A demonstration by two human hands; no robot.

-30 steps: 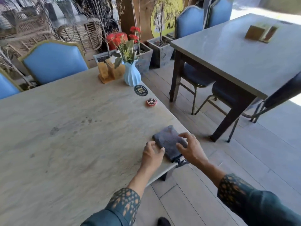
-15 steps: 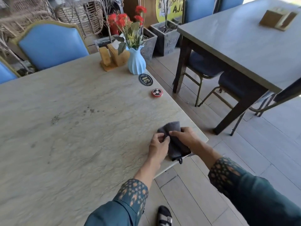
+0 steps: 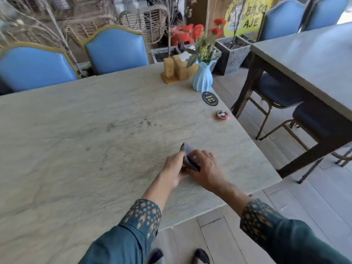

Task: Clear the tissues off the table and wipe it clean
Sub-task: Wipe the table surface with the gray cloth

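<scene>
A dark grey cloth (image 3: 187, 151) is bunched between both hands on the pale marble-look table (image 3: 76, 149), near its right front part. My left hand (image 3: 174, 165) grips the cloth's left side and my right hand (image 3: 204, 166) covers and holds its right side. Most of the cloth is hidden under my fingers. Small dark specks (image 3: 146, 123) mark the tabletop beyond the hands. No loose tissues show on the table.
At the table's far right stand a wooden napkin holder (image 3: 176, 70), a light blue vase (image 3: 202, 78) with flowers, a black round coaster (image 3: 210, 99) and a red round puck (image 3: 222, 114). Blue chairs (image 3: 116, 48) line the far side. Another table (image 3: 312, 60) stands right.
Both hands closed on the cloth and gathered it up, shifting it from the table's right edge further onto the tabletop. The view swung left and forward.
</scene>
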